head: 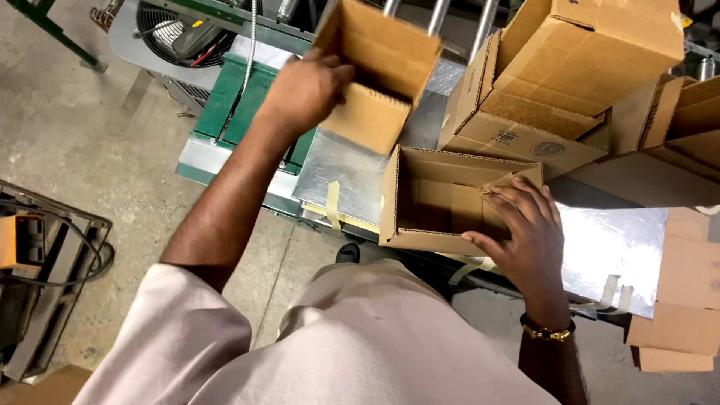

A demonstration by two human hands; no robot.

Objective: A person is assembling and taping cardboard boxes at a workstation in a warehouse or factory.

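The left hand (304,90) grips one open cardboard box (379,71) by its wall; the right hand (525,232) presses flaps inside another unsealed box (442,199) (both empty, neither taped).

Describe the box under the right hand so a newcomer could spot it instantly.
Start at the shiny metal worktable. At its near edge sits an open cardboard box, the right hand pressing its inner flaps. Unlike the stacked boxes behind, it lies flat, mouth upward.

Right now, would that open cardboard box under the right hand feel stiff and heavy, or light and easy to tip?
Probably light: the open box looks empty inside. Likely fairly stiff, since its corrugated walls stand square, though the loose flaps would bend. It may slide easily on the shiny metal table, so the right hand steadying it makes sense.
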